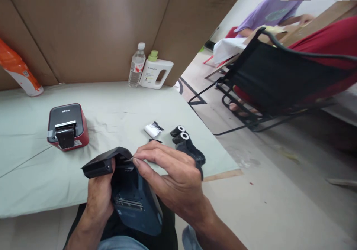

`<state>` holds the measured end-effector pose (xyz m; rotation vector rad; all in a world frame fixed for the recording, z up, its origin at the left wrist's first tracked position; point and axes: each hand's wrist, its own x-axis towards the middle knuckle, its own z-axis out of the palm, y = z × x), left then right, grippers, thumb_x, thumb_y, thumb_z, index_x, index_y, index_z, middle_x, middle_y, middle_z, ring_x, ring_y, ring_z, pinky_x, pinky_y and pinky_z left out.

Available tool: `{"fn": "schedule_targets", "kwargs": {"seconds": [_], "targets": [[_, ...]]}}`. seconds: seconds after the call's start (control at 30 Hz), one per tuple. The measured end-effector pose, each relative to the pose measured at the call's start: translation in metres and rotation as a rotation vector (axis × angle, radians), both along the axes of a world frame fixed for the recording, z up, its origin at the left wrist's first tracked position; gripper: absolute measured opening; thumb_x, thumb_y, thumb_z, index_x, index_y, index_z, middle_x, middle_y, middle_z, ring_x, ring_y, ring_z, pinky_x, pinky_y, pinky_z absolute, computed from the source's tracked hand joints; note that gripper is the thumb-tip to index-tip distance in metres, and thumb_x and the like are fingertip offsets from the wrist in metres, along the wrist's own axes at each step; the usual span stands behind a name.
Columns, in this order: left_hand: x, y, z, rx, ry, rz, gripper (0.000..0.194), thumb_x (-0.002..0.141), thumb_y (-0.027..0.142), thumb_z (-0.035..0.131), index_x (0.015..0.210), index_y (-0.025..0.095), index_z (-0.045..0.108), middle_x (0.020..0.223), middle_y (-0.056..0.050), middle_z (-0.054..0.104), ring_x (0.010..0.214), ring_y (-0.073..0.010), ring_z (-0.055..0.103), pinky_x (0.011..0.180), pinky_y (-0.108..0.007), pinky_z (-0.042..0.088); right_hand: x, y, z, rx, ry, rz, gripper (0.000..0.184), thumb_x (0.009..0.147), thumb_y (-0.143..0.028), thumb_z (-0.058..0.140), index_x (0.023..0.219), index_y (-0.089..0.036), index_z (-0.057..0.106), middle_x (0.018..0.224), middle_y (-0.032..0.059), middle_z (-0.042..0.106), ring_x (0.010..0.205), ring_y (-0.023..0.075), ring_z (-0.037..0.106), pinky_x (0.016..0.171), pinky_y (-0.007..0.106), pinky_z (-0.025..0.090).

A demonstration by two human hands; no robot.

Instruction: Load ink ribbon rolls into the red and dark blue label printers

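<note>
A dark blue portable receipt printer [136,220] is tilted over my lap at the table's front edge, its black lid [103,161] swung up and the paper bay exposed. My left hand [100,190] grips it from the left side, with the thumb up under the lid. At the bay's upper right corner, my right hand [170,175] has thumb and forefinger pinched together; whatever lies between the tips is too small to make out. Just beyond that hand are two black-wrapped paper rolls [178,133], a black cloth-like item [193,151] and a crumpled white-and-black wrapper [154,129].
A red-and-black label printer [68,125] stands on the left of the green-covered table [111,105]. Along the cardboard wall are an orange bottle [21,70], a water bottle [137,66] and a white jug [156,73]. A black folding chair [264,71] and another person [270,14] are at right.
</note>
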<state>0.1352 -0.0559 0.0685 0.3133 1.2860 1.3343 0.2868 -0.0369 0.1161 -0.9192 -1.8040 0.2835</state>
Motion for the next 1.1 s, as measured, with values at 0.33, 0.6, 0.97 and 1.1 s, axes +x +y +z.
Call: {"fn": "schedule_targets", "kwargs": {"seconds": [0.33, 0.6, 0.97, 1.1], "targets": [[-0.002, -0.003, -0.004, 0.018, 0.112, 0.040, 0.056, 0.059, 0.056, 0.097, 0.098, 0.021, 0.081, 0.105, -0.005, 0.082, 0.110, -0.0310, 0.074, 0.092, -0.039, 0.059, -0.004, -0.001, -0.002, 0.015, -0.003, -0.036, 0.016, 0.095, -0.007, 0.066, 0.088, -0.021, 0.071, 0.078, 0.0020, 0.075, 0.071, 0.0165, 0.073, 0.070, 0.030, 0.062], [0.003, -0.001, 0.009, -0.013, -0.043, -0.006, 0.061, 0.050, 0.058, 0.100, 0.092, 0.017, 0.082, 0.091, -0.008, 0.083, 0.099, -0.0330, 0.078, 0.095, -0.044, 0.060, -0.005, -0.003, -0.007, 0.053, 0.003, -0.069, 0.015, 0.095, -0.006, 0.068, 0.090, -0.020, 0.071, 0.080, 0.0025, 0.075, 0.073, 0.0167, 0.074, 0.071, 0.029, 0.062], [0.005, 0.000, 0.016, -0.048, -0.093, -0.025, 0.062, 0.046, 0.056, 0.102, 0.089, 0.016, 0.082, 0.086, -0.009, 0.083, 0.096, -0.0344, 0.079, 0.092, -0.045, 0.062, -0.007, -0.003, -0.012, 0.045, 0.082, -0.047, 0.017, 0.095, -0.004, 0.067, 0.093, -0.021, 0.068, 0.080, 0.0019, 0.073, 0.073, 0.0164, 0.073, 0.070, 0.028, 0.061], [0.006, 0.000, 0.017, -0.054, -0.108, -0.020, 0.062, 0.046, 0.057, 0.102, 0.088, 0.016, 0.082, 0.087, -0.009, 0.083, 0.097, -0.0346, 0.079, 0.092, -0.044, 0.062, -0.008, -0.004, -0.013, 0.031, 0.095, -0.047, 0.017, 0.094, -0.003, 0.067, 0.092, -0.020, 0.067, 0.080, 0.0021, 0.073, 0.073, 0.0159, 0.073, 0.071, 0.028, 0.060]]}}
